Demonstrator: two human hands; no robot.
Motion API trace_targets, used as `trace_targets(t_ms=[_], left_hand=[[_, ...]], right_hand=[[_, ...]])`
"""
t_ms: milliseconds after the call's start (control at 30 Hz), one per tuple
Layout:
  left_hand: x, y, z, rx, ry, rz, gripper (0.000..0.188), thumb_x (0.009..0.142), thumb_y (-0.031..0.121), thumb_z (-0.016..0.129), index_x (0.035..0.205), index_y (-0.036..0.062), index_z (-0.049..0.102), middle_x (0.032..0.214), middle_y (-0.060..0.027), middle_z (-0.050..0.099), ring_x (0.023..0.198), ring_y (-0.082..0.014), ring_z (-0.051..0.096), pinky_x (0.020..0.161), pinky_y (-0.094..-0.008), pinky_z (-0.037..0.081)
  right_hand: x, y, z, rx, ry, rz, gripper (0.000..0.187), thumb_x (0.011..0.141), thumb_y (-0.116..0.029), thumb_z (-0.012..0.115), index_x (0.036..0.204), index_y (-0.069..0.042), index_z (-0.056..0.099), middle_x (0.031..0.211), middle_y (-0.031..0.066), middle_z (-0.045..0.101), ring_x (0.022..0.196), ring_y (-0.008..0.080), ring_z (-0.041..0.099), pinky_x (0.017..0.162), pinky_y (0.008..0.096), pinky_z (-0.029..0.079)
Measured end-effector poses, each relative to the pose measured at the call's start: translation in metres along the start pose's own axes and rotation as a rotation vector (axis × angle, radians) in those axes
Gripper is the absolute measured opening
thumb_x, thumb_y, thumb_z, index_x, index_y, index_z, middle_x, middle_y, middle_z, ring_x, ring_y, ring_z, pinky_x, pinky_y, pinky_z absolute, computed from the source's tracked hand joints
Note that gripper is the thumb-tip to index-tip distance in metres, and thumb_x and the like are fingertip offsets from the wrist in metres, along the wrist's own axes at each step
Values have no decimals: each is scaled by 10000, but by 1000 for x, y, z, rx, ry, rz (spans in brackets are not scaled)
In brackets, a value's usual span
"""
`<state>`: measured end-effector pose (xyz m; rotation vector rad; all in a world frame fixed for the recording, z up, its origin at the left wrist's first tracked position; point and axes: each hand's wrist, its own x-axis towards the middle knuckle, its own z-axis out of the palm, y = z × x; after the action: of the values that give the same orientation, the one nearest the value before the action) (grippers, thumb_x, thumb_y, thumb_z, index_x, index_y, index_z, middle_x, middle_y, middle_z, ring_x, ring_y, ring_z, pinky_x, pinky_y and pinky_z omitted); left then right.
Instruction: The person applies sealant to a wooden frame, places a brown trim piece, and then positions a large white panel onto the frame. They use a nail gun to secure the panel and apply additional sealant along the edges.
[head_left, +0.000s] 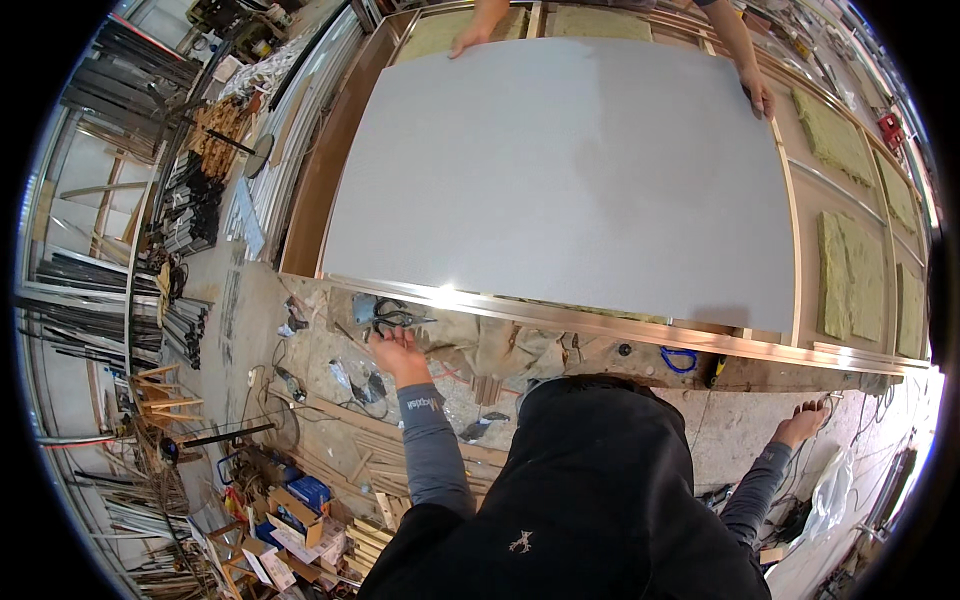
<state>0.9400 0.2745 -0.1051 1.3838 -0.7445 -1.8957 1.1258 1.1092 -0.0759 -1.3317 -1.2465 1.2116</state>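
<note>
A large grey panel (560,180) lies across a wooden frame (560,323) on the bench. My left hand (397,355) is just off the near edge at the left, palm up, fingers loosely curled and apart, nothing visible in it. Dark-handled scissors or shears (395,316) lie beyond its fingertips. To the right, my right hand (800,424) is below the bench edge, apart from the panel, its fingers half bent with no held thing visible. A co-worker's hands (757,92) rest on the panel's far edge.
Yellowish insulation slabs (850,270) fill parts of the frame at the right. A blue looped thing (679,359) and a yellow-and-black tool (718,371) lie by the near edge. Metal profiles (300,140) lie along the left; cardboard boxes (295,530) and timber strips are at lower left.
</note>
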Motion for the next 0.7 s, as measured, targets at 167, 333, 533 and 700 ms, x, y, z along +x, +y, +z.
trace_targets(t_ms=[167,333,533,700], left_hand=[[8,2,7,-21,-62,-51,298,1111,378,501,973,114,491,852,13,485,692,-144,496,544,-302,437],[10,1,20,-13,-120,-60,279,1128,347,466,948,133,479,807,32,454,648,-122,454,522,-275,404],[20,9,20,-64,-130,-77,296,1123,309,460,885,138,413,756,16,411,625,-151,424,540,-317,396],[49,1,16,-13,-215,-84,315,1116,342,461,866,151,476,686,22,447,579,-149,439,516,-310,379]], right_hand=[[-10,-2,-5,6,2,29,483,1141,-479,423,1232,-57,641,988,13,604,869,144,538,823,346,456],[-12,2,-14,-20,-2,54,499,1145,-485,431,1249,-49,649,1017,19,616,895,152,554,847,355,471],[-33,-2,-6,-24,-25,27,482,1141,-477,454,1247,-55,660,1049,19,632,916,159,568,841,352,474],[3,11,-17,-136,-155,-92,388,1106,-405,505,1263,-97,682,1089,38,658,941,169,599,868,348,507]])
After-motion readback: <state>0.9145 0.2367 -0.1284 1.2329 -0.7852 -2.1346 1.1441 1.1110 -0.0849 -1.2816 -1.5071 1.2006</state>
